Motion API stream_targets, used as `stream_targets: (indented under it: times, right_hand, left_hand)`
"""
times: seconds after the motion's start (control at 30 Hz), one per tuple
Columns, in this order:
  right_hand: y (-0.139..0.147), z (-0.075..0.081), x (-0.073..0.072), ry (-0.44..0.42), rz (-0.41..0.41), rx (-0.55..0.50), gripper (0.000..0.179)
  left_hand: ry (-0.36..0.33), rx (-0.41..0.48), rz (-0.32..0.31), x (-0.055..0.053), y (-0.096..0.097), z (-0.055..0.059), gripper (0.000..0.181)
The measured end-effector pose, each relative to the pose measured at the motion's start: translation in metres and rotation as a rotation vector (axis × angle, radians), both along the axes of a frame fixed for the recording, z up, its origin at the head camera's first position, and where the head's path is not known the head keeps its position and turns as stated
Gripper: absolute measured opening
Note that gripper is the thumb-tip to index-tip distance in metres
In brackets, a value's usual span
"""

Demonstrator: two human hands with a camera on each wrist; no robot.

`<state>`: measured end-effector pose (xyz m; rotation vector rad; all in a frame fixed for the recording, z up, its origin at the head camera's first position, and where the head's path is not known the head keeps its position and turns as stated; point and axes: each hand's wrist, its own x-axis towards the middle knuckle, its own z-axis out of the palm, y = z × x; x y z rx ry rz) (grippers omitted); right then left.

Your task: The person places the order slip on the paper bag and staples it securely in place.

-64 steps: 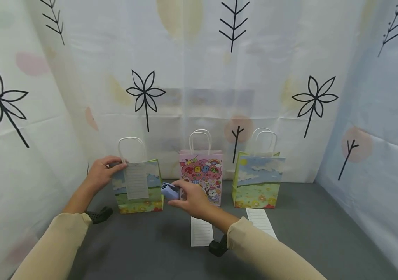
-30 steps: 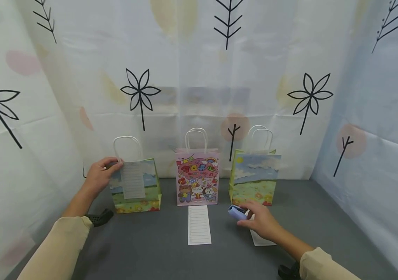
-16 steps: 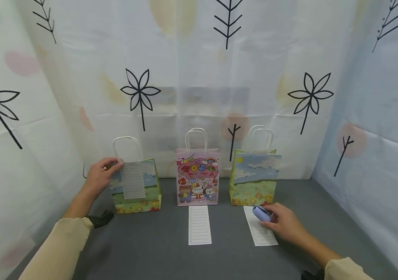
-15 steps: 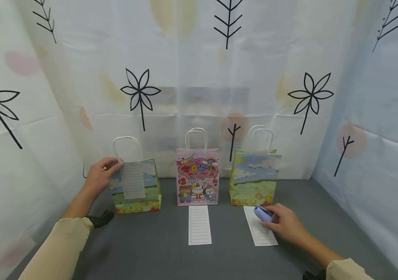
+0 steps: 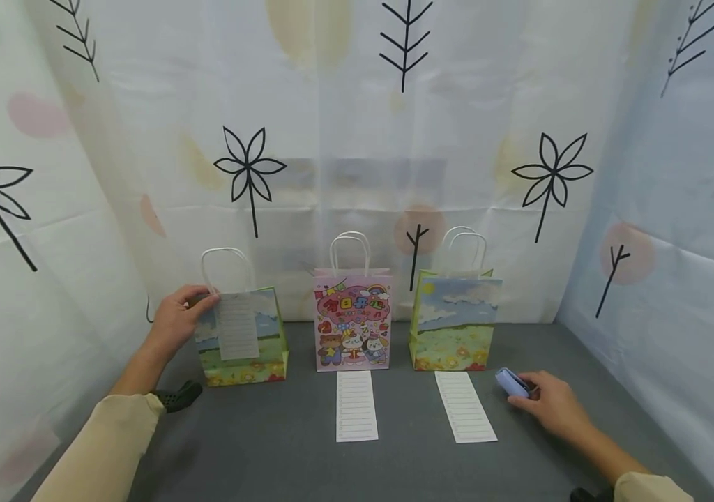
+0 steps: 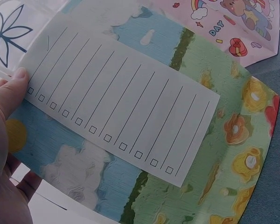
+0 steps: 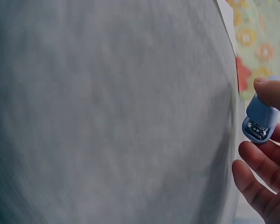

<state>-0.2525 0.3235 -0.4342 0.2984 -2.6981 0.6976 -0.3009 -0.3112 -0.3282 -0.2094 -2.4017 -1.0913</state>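
Note:
My left hand (image 5: 171, 322) pinches the top left of the landscape-print paper bag (image 5: 274, 338) together with a lined checklist slip (image 5: 239, 329). In the left wrist view the slip (image 6: 126, 102) lies flat on the bag's front, with a short thin mark near its top. A small blue stapler (image 5: 512, 383) is between the thumb and fingers of my right hand (image 5: 558, 404), off to the right of the right-hand bag. Its metal inside shows in the right wrist view, where the stapler (image 7: 261, 116) sits at the right edge.
A pink cartoon bag (image 5: 352, 324) and a second landscape bag (image 5: 454, 328) stand along the back of the grey table (image 5: 282, 446). One lined slip (image 5: 357, 408) lies before the pink bag, another slip (image 5: 466, 408) before the right one. A patterned curtain (image 5: 344, 104) hangs behind.
My right hand has carried the stapler from beside the left bag across to the right, past the second slip, which is now uncovered. The left hand keeps its hold on bag and slip.

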Motion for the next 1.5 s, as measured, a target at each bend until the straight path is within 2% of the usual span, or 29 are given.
stream_targets:
  times: [0.3, 0.57, 0.77, 1.03, 1.17, 1.37, 1.5]
  right_hand:
    - [0.025, 0.0, -0.014, -0.056, -0.067, 0.02, 0.051]
    - [0.033, 0.009, -0.024, -0.201, -0.17, -0.058, 0.055]
    - [0.034, 0.011, -0.027, -0.24, -0.195, -0.067, 0.056]
    - [0.037, 0.009, -0.035, -0.3, -0.217, -0.095, 0.07]
    - [0.036, 0.009, -0.036, -0.298, -0.249, -0.124, 0.065]
    - [0.032, 0.008, -0.034, -0.232, -0.287, -0.124, 0.056]
    - [0.029, 0.007, -0.034, -0.202, -0.306, -0.136, 0.054]
  left_hand:
    - [-0.007, 0.011, -0.005, 0.001, 0.0, 0.0, 0.039]
    - [-0.006, 0.013, -0.001, 0.001, 0.0, 0.001, 0.039]
    - [-0.006, 0.015, -0.008, 0.001, 0.0, 0.001, 0.039]
    - [-0.017, 0.012, -0.001, 0.0, 0.0, 0.001, 0.04]
    - [-0.02, 0.009, -0.005, 0.0, -0.001, 0.0, 0.041]
    - [-0.032, 0.017, -0.008, 0.0, -0.001, 0.0, 0.042]
    - [-0.006, 0.016, -0.006, 0.002, 0.001, 0.001, 0.04]
